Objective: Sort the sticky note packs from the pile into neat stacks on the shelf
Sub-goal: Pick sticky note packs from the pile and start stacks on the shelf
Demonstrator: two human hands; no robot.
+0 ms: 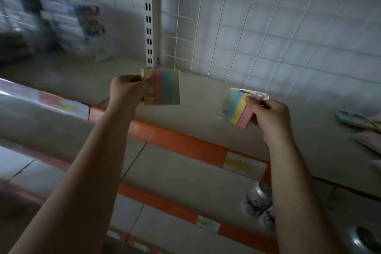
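Both hands were up over the shelf [206, 99], each with a pack in it. The left hand [127, 88] pinched one striped sticky note pack [165, 87] by its left edge, holding it nearly upright above the middle of the shelf, just in front of the slotted upright [148, 20]. The right hand [270, 117] had its fingers closed round a second striped pack [237, 109], tilted, with a bit of crumpled white wrapper at its top, held further right above the same shelf. The pile [360, 123] lay at the shelf's far right end, blurred. No neat stack showed on the shelf yet, so I judged this the carrying step, the two packs on their way to a spot. Next they would need to be laid flat, edges squared, one upon the other, well back from the orange edge strip [181, 140]
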